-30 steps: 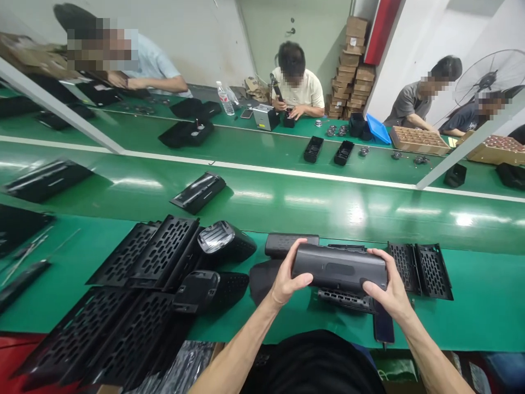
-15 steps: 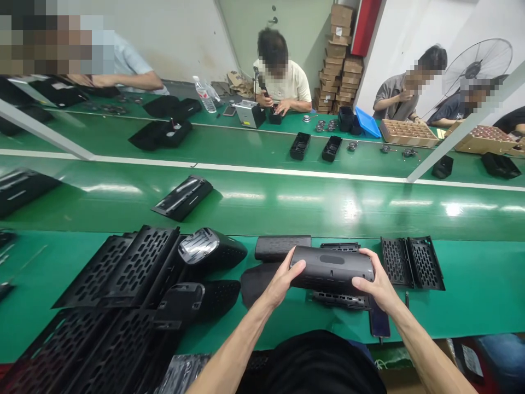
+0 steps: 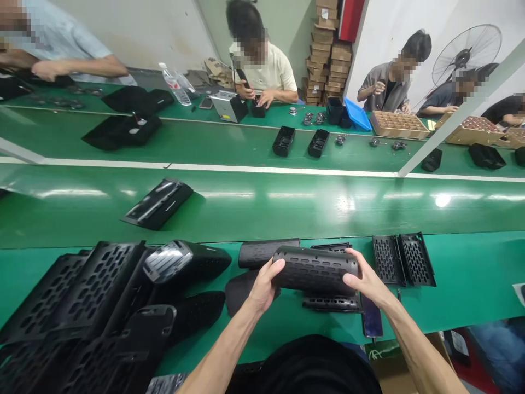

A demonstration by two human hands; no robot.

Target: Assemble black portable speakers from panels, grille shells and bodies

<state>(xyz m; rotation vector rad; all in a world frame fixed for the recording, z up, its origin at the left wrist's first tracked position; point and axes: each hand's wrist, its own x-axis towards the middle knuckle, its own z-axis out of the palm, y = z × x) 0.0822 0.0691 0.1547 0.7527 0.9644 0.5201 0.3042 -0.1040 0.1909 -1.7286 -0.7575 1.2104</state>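
A black speaker housing (image 3: 314,268) with rows of slots is held level above the green bench. My left hand (image 3: 264,282) is closed on its left end, thumb on the near face. At the right end my right hand (image 3: 363,276) grips it the same way, fingers over the top. Beneath and behind it lie a slotted black panel (image 3: 332,303) and a dark rounded housing (image 3: 260,251). A dark phone-like slab (image 3: 372,317) rests just below my right hand.
Stacked perforated black panels (image 3: 94,290) and black housings (image 3: 188,262) fill the bench's left. Two more perforated panels (image 3: 404,260) lie at right. One black housing (image 3: 158,202) sits on the green conveyor (image 3: 254,213). Co-workers sit across, one at a silver box (image 3: 229,105).
The housing has been rolled in my hands, so its slotted face now shows instead of the smooth one with an oval recess. The view has shifted, moving the bench items leftward.
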